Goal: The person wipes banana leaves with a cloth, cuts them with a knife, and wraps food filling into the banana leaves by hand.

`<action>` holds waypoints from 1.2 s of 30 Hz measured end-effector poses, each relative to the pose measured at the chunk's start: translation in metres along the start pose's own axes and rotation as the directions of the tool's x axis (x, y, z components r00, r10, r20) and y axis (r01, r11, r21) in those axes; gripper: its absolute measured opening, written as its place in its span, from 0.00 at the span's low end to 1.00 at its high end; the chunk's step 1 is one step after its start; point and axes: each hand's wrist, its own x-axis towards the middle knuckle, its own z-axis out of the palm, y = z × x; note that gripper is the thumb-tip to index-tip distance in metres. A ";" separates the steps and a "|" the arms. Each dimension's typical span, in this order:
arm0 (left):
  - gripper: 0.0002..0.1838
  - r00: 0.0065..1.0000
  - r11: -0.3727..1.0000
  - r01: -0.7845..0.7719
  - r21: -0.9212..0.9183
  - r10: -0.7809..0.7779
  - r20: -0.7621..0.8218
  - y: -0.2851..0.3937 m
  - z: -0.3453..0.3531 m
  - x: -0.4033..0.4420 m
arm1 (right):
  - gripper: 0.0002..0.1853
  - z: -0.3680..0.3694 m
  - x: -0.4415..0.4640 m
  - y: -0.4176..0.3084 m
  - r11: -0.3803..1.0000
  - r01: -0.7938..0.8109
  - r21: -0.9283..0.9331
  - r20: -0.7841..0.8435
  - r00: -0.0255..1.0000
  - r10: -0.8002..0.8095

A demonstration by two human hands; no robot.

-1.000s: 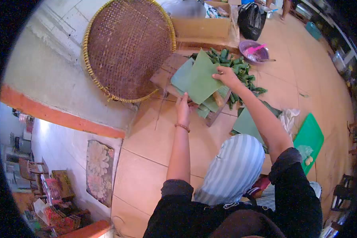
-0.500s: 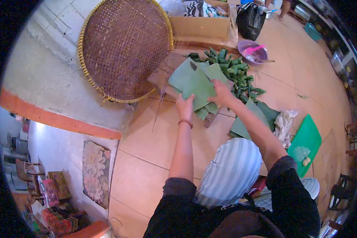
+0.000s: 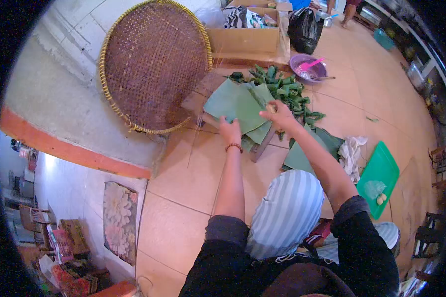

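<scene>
Clothing and ornament of the wearer, seen from above.
The black top (image 3: 252, 278) has sleeves folded back near the elbows; the left cuff (image 3: 226, 230) and right cuff (image 3: 351, 214) form broad, dark-grey bands, slightly paler than the cloth adjoining them. A bracelet (image 3: 234, 147) of small, reddish-brown beads encircles the left wrist. The lower garment (image 3: 288, 213) (trousers or skirt, the view does not decide) bears alternating stripes of pale blue and white, and the same pattern reappears beside the right sleeve (image 3: 365, 245). A thin white cord (image 3: 285, 258) borders the stripes. A dark-brown, rounded form (image 3: 302, 284) at the lower margin is unidentifiable.
</scene>
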 end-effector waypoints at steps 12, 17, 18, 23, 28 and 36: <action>0.28 0.975 0.777 0.195 -0.598 -0.087 0.204 -0.010 -0.001 0.020 | 0.19 0.028 -0.040 -0.038 0.878 0.439 -0.191 0.098 0.899 -0.428; 0.18 0.846 0.413 0.521 -0.747 -0.135 0.515 0.030 -0.036 -0.002 | 0.21 0.033 -0.032 -0.046 0.967 0.207 -0.150 0.018 0.978 -0.207; 0.16 0.846 0.384 0.525 -0.760 -0.139 0.515 0.028 -0.038 -0.002 | 0.22 0.031 -0.029 -0.046 0.978 0.160 -0.135 -0.018 0.986 -0.163; 0.13 0.928 0.834 0.334 -0.440 -0.209 0.308 -0.016 -0.051 0.001 | 0.25 0.010 -0.014 -0.027 0.968 0.191 -0.166 -0.123 0.969 -0.212; 0.19 0.972 0.983 0.181 0.030 -0.184 0.145 -0.008 -0.043 -0.005 | 0.25 0.013 -0.011 -0.014 0.988 0.154 0.006 -0.171 0.974 -0.151; 0.18 0.997 0.961 -0.061 0.269 0.044 0.067 -0.032 -0.026 0.008 | 0.23 0.030 -0.009 -0.001 0.987 0.150 -0.053 -0.164 0.974 -0.157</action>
